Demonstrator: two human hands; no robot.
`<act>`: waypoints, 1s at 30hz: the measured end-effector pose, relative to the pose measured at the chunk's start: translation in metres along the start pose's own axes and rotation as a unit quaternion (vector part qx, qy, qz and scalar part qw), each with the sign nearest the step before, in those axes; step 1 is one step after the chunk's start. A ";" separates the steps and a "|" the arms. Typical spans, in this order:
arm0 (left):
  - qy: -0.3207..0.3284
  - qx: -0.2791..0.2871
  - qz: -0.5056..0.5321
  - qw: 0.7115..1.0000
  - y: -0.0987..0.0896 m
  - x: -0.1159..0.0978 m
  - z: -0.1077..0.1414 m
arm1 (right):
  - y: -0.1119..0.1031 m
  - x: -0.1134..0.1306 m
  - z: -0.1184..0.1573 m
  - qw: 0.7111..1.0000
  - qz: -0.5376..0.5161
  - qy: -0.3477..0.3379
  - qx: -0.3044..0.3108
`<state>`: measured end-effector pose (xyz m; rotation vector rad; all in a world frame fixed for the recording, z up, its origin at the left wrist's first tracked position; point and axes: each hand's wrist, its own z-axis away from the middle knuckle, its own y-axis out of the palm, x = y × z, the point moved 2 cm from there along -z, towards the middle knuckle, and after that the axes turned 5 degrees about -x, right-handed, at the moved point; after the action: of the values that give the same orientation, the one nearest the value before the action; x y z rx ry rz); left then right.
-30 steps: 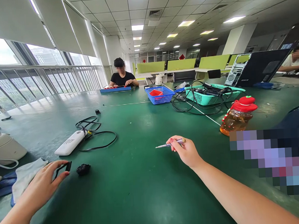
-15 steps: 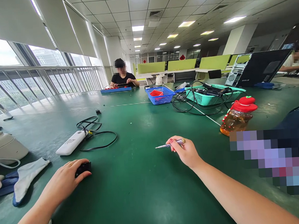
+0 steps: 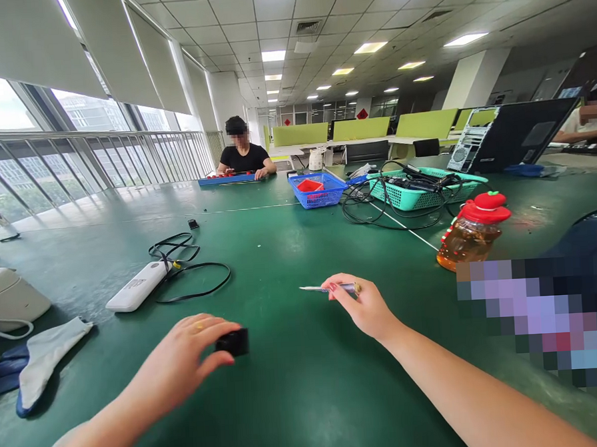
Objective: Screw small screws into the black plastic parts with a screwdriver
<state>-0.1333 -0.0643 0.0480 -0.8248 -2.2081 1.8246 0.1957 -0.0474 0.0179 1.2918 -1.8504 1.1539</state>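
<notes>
My left hand [image 3: 185,355] is closed around a small black box-shaped object [image 3: 239,342], thumb on its near side and fingers over the far side. What kind of object it is does not show. Across from it, my right hand [image 3: 364,308] pinches a small screwdriver [image 3: 312,288] with a clear handle. Its thin metal shaft points left, toward the middle of the table. The screwdriver and the black object are well apart.
A white power bank [image 3: 139,286] with a black cable [image 3: 217,296] lies left on the green table [image 3: 287,397], near a glove [image 3: 50,360]. Farther back are a blue basket [image 3: 322,194], a teal basket [image 3: 412,197], a red-lidded bottle [image 3: 472,238] and a seated person [image 3: 245,158].
My left hand has moved right with the black object, closer to the screwdriver. My right hand has shifted slightly left, still holding the screwdriver. The person opposite has lowered one hand.
</notes>
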 end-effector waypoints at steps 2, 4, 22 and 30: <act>0.079 0.018 0.022 0.996 0.012 -0.037 -0.025 | 0.002 0.003 0.000 1.000 0.020 -0.014 0.018; 0.112 0.022 0.031 0.993 0.028 -0.063 -0.054 | 0.003 0.006 0.000 0.997 0.051 -0.039 0.031; 0.072 -0.005 0.174 0.982 0.099 -0.058 -0.121 | 0.001 0.042 0.018 0.927 0.242 -0.283 0.043; 0.083 -0.026 0.172 0.981 0.097 -0.061 -0.121 | 0.008 0.042 0.021 0.896 0.309 -0.308 0.080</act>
<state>0.0027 0.0182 -0.0012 -1.3900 -2.1185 1.7617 0.1740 -0.0826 0.0409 1.2879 -2.8348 1.3199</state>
